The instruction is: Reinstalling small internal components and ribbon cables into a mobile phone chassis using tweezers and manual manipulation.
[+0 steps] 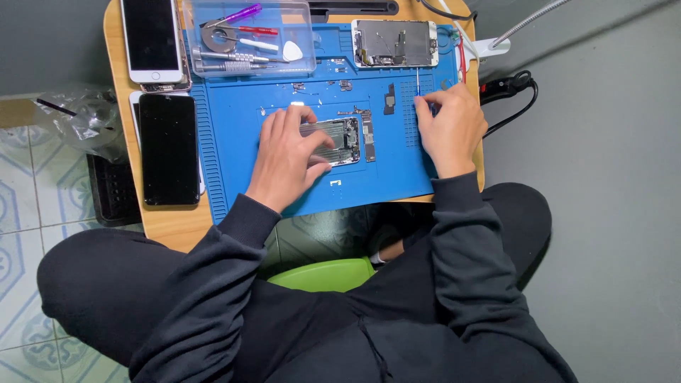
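L hand (289,157): fingers spread, pressing flat on opened phone (339,140) at mat (241,120) centre | R hand (448,129): fingers curled round thin screwdriver (418,84), tip on mat's right side | misc: parts tray (248,39) top, screen assy (394,43) top right, 2 phones (168,149) left of mat.

A big blue mat (248,120) lies on the worktop (170,223). Left of the mat lie a black phone (168,149) and a white phone (151,39). On the mat's top left sits a clear tool box (248,39).
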